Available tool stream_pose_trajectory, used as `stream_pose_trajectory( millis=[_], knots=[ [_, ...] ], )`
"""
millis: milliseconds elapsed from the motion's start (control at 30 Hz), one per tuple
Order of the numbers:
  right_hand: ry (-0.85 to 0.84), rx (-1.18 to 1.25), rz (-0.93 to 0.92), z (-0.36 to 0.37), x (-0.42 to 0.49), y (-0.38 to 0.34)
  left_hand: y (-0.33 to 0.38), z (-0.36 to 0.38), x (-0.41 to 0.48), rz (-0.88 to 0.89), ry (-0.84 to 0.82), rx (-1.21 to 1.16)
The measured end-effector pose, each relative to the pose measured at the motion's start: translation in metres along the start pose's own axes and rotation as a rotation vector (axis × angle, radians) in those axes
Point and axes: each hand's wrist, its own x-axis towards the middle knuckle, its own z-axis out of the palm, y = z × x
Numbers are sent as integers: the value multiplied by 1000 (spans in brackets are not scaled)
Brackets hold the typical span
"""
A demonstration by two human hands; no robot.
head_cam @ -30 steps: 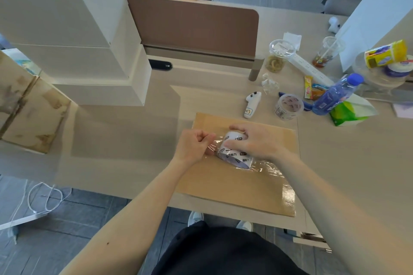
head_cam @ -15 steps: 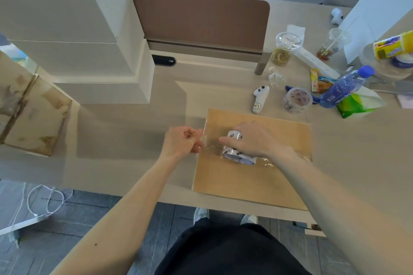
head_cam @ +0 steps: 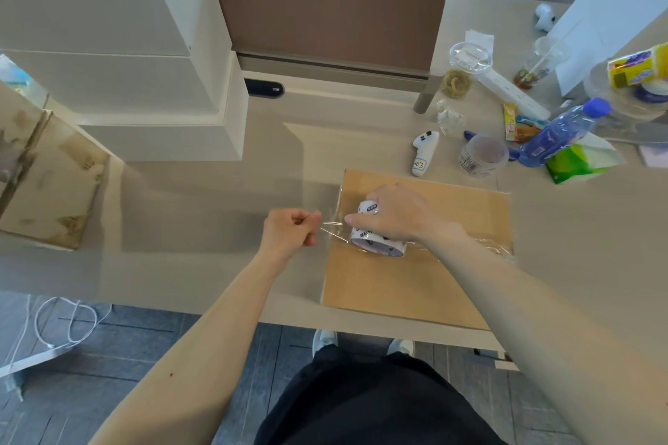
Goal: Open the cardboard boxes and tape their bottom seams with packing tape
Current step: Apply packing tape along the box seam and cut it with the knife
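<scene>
pinching the loose end of the clear tape strip, the left hand hangs just left of the flat cardboard box at the table's near edge. the right hand grips the tape roll on the box. the strip runs left to right, and the left hand is nearer the box's left edge.

A pale desk carries a brown divider on its far side, with a black slot set in the surface just below. By the divider's right foot stands a lidded cup. A white power strip runs diagonally from it toward a blue bottle, which lies against a green packet. A straw cup stands beyond the strip. A white controller lies near a tipped clear tub — a snack packet sits just beyond the tub. A white cable loops on the floor, left.
</scene>
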Motion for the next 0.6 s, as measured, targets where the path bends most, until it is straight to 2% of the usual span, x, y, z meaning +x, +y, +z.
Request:
stream_pose_trajectory(
  millis=[467, 533, 600],
  knots=[
    [52, -40, 43, 8, 10, -9, -24, 28, 6, -225, -57, -181],
    [51, -35, 51, 7, 10, -10, -31, 25, 4, -327, -20, -154],
    [51, -22, 56, 7, 10, -11, -37, 24, -1, -402, -35, -28]
  ],
)
